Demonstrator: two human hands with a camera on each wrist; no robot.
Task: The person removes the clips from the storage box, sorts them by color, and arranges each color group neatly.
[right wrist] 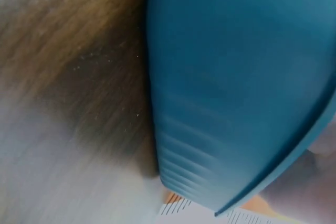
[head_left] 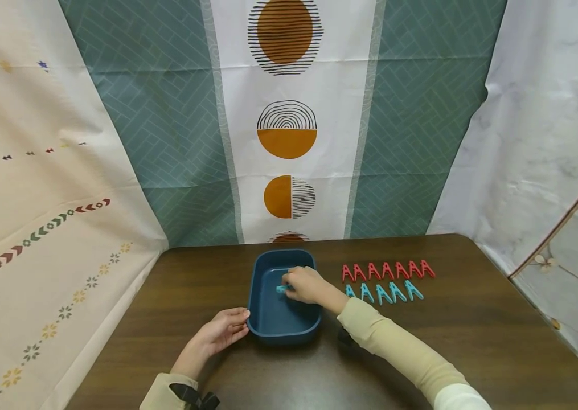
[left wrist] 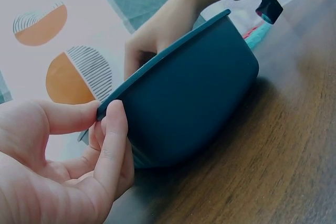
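Note:
A dark blue rounded plastic tub stands on the table. My left hand is at its left side, and in the left wrist view thumb and fingers pinch the rim of the tub. Inside the tub, my right hand pinches a light blue clothespin above the floor of the tub. In the right wrist view the outer wall of the tub hides the fingers and the clothespin; only a blurred part of the right hand shows past the rim.
Right of the tub, a row of several red clothespins lies on the brown wooden table. Nearer, a row of several light blue clothespins lies partly behind the right forearm. Patterned cloth hangs behind the table.

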